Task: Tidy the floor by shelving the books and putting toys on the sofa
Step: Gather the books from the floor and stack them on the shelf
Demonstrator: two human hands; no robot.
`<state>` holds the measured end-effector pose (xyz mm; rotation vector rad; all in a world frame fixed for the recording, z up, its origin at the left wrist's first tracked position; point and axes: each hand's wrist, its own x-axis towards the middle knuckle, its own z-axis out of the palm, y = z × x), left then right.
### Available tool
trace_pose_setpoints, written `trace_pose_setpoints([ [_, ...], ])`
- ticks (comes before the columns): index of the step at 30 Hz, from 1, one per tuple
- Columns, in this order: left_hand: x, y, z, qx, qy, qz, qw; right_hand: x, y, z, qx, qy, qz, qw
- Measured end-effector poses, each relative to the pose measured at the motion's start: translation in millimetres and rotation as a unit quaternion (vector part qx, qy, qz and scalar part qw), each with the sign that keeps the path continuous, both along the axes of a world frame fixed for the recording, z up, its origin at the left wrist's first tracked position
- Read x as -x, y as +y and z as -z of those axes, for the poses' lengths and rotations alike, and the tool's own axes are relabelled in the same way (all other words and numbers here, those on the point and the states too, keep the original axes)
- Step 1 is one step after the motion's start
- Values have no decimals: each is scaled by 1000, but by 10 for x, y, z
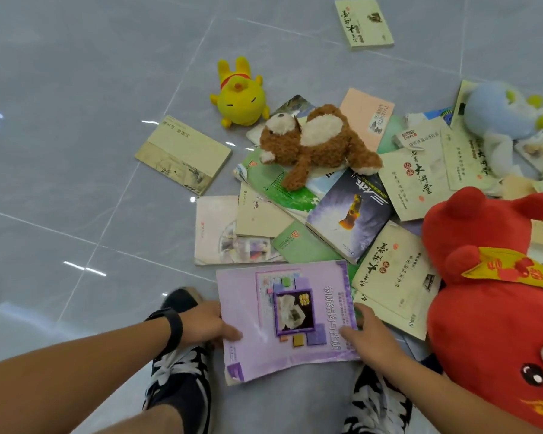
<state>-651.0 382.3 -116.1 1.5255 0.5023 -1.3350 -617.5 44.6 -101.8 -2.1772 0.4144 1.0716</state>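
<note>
A purple book [282, 321] is held just above the grey tiled floor, close to my feet. My left hand [206, 322] grips its left edge, thumb on the cover. My right hand [369, 335] grips its right edge. Beyond it several books lie in a scattered heap, among them a dark blue one [351, 214] and a green one [264, 180]. A brown plush dog [317, 142] lies on that heap. A yellow plush toy [240, 95] lies on the floor behind it. A big red plush [496, 305] sits at the right, a pale blue plush [505, 117] farther back.
A cream book [184, 155] lies apart on the left, and another cream book [362, 23] lies far back. My two dark patterned shoes [179, 374] stand beneath the purple book. Bare grey tiles [69, 151] fill the left half of the view.
</note>
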Motion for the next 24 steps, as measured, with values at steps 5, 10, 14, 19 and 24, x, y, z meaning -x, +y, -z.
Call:
trace_pose_setpoints([
  [5, -161, 72, 102, -55, 11, -127, 990, -10, -55, 107, -8, 69, 78, 995],
  [10, -279, 121, 64, -107, -33, -96, 989, 45, 17, 113, -71, 128, 93, 985],
  [14, -226, 200, 7, -63, 37, 11, 997, 38, 60, 96, -23, -22, -6, 999],
  [19, -97, 117, 23, -32, 89, 2, 996, -67, -94, 108, 28, -87, -84, 992],
  [24, -236, 156, 83, -188, -117, -64, 973, -301, -318, 49, 66, -110, -201, 971],
])
